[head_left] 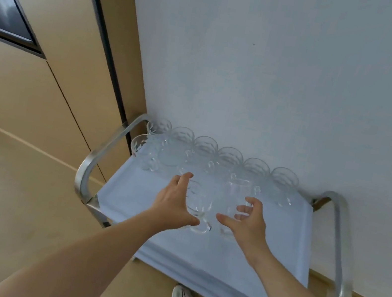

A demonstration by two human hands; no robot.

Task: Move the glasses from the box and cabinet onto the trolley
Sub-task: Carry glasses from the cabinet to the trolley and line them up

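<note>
The trolley [261,259] sits against the white wall [284,59], its pale top framed by a chrome handle [99,157] at each end, wooden cabinet panels [29,92] off to your left. A back row of glasses [230,157] already lines the wall edge of the tray, rims nearly touching, with a couple more crowded at the left corner. In front of that row two more are going down: your left hand [175,202] has its fingers straight along the side of the handled glass [201,210], thumb underneath near the handle, not really wrapped round it; your right hand [249,223] is spread, fingers apart and loosely bent beside the tall glass [237,200], clamped on nothing as far as the view shows (clear glass on pale tray, edges hard to read). Looks like the placing step, so make sure both bases sit flat before your fingers leave, draw your hands straight back toward you and low, and don't sweep sideways, the back row is close enough to clip. Start the second row tight behind these, left to right.
</note>
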